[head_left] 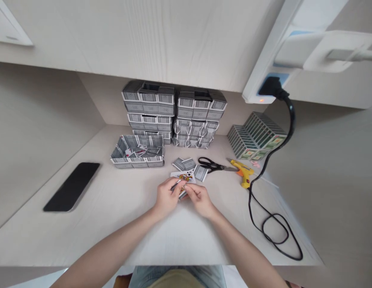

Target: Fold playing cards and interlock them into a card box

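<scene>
Your left hand (pixel 168 197) is closed in a pinch on the queen card (pixel 185 175), and your right hand (pixel 201 199) pinches it too, close beside. The card is at the middle of the desk (pixel 129 224), right in front of you. It is white, with a black Q and a bright red, yellow and blue picture facing up. Your fingers hide its lower part, so you cannot tell if it is bent or how many cards are there.

From left to right, the black phone (pixel 72 187) is well away, with bare desk between it and your left hand. The open card box (pixel 137 162) is up and to the left of the card. Loose gray cards (pixel 200 173) lie just past its top edge. The black scissors (pixel 211 165) and the yellow glue gun (pixel 246 172) are farther right. There is bare desk below your hands.

The card's long side runs left to right, its right end tipped slightly away from you.
</scene>
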Motion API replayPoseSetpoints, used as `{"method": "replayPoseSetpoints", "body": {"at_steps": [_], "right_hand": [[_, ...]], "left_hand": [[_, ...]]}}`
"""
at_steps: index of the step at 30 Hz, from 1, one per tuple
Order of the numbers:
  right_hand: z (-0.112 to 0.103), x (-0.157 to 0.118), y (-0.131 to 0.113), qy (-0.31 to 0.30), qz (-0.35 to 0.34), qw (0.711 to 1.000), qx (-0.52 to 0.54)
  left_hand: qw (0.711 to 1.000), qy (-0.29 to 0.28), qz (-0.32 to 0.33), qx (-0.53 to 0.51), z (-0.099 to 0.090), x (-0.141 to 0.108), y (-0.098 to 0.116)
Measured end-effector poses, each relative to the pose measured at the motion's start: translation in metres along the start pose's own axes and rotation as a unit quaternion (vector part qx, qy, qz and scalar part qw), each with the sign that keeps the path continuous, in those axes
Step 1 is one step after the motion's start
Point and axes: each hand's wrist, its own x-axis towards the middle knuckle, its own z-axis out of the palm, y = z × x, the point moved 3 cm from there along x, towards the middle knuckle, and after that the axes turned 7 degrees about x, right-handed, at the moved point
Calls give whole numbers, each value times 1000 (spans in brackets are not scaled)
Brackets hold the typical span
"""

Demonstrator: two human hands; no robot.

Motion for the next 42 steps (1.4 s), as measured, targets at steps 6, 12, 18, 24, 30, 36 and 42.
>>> {"method": "replayPoseSetpoints", "body": {"at_steps": [6,12,18,24,30,36,42], "right_hand": [[-2,0,-4,7,-2,1000,-27],[-2,2,2,27,31,999,-11],[-3,3,4,20,59,998,26],[-5,-1,3,1,50,998,-26],[-6,-2,-3,13,-25,996,-89],[-3,-1,1,32,19,999,12],[-5,-3,0,53,-23,998,-3]], "left_hand": [[998,-24,-59,-24,1,0,-6],[998,-7,-23,65,3,-3,-6],[988,-9,65,143,2,-4,-1],[974,9,128,189,0,-6,3],[971,-3,164,173,-2,-6,8],[972,17,196,129,-5,-5,8],[970,11,198,139,-5,-4,6]]}}
